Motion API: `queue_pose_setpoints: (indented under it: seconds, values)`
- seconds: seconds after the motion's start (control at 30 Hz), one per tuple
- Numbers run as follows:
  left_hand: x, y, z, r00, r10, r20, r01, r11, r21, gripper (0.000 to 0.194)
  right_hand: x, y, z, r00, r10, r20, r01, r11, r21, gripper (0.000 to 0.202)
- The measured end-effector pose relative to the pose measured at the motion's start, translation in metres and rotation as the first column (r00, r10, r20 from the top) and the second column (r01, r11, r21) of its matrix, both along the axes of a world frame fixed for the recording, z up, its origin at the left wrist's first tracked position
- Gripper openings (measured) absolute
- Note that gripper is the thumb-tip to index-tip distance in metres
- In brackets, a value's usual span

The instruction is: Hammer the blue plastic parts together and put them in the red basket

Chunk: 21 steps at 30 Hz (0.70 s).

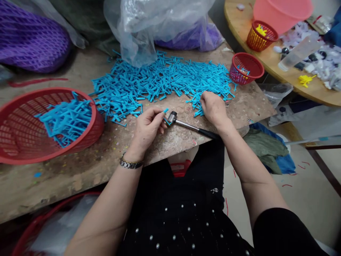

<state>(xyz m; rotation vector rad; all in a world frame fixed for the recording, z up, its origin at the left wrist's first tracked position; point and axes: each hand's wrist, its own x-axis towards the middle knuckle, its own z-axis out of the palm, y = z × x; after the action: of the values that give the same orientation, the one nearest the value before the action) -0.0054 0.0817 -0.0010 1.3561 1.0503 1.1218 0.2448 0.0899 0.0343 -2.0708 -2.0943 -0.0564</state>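
My left hand (148, 128) is closed in a pinch on a small blue plastic piece (166, 110), whose ends stick out past the thumb and fingertips. Just beside those fingertips lies a small hammer (188, 127) with a dark head, a metal shaft and a black grip pointing right. At the near right edge of a wide heap of blue plastic pieces (162, 80), my right hand (214, 109) has its fingers curled down and pressed together. Whatever is between them is hidden.
A red basket (50, 156) partly filled with blue pieces stands at left. Clear plastic bags (165, 17) and a purple mesh sack (34, 39) border the heap's far side. A smaller red basket (246, 65) sits near the right edge, before a round wooden table (290, 76).
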Motion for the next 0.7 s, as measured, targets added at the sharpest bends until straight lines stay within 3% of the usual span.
queue_pose_setpoints:
  seconds: [0.1,0.17,0.37,0.57,0.7]
  values:
    - [0.001,0.0,0.0,1.0,-0.003,0.0,0.003,1.0,-0.001,0.016,0.003,0.0,-0.001,0.973,0.012,-0.229,0.009,0.996,0.092,0.027]
    - [0.001,-0.001,0.001,1.0,-0.006,0.008,0.006,1.0,-0.01,0.015,0.003,0.002,-0.005,0.915,0.017,-0.404,0.031,0.993,0.112,0.028]
    - [0.002,-0.001,0.002,0.999,-0.022,0.024,0.023,0.999,-0.028,0.017,-0.01,0.004,-0.016,0.573,0.015,-0.82,-0.008,1.0,0.012,0.031]
    - [0.003,-0.004,0.004,0.998,-0.065,0.028,0.066,0.997,-0.034,0.022,-0.034,-0.006,-0.014,0.238,0.076,-0.968,-0.128,0.991,0.046,0.027]
    - [0.004,-0.006,0.007,0.993,-0.082,0.081,0.087,0.995,-0.052,0.028,-0.049,-0.012,-0.013,0.103,0.127,-0.987,-0.116,0.987,0.115,0.032]
